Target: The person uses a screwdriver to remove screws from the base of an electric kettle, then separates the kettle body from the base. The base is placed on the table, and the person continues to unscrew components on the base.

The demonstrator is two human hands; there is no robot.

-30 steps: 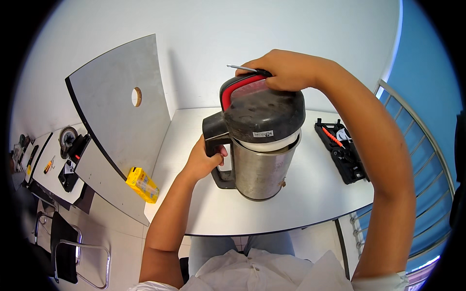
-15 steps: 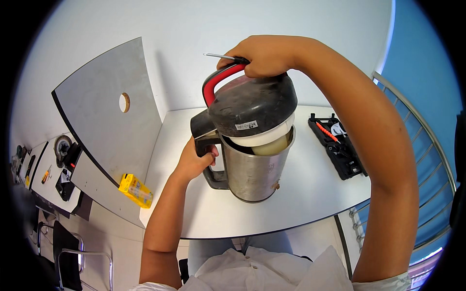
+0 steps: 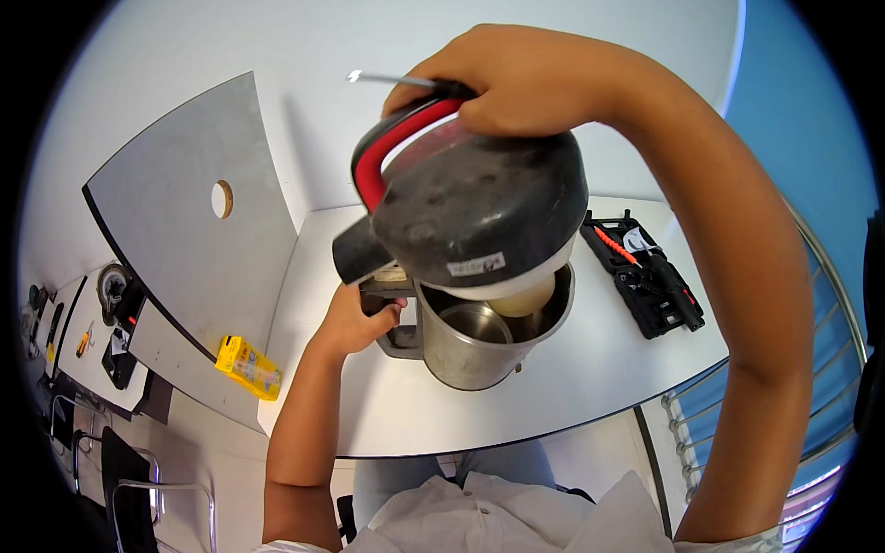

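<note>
A steel jug (image 3: 466,355) stands on the white table, its inside showing on the near and left side. My left hand (image 3: 355,324) is wrapped round the jug's black handle (image 3: 399,342). Above the jug is its black motor head (image 3: 479,207), tilted, with a white rim and a pale bulb-shaped part underneath that still reaches into the jug's mouth. My right hand (image 3: 502,83) grips the red-and-black carrying handle (image 3: 373,161) on top. The same hand also holds a screwdriver (image 3: 396,81), whose metal shaft points left.
On the right of the table (image 3: 590,378) lies an open black tool case (image 3: 641,276) with an orange-red tool. A yellow carton (image 3: 247,367) stands at the left edge, by a grey partition (image 3: 175,203) with a round hole. Beyond are another workbench and a black chair (image 3: 129,470).
The motor head has risen and tipped further, so the jug's inside now shows. My right hand has moved up with it. My left hand stays on the jug's handle.
</note>
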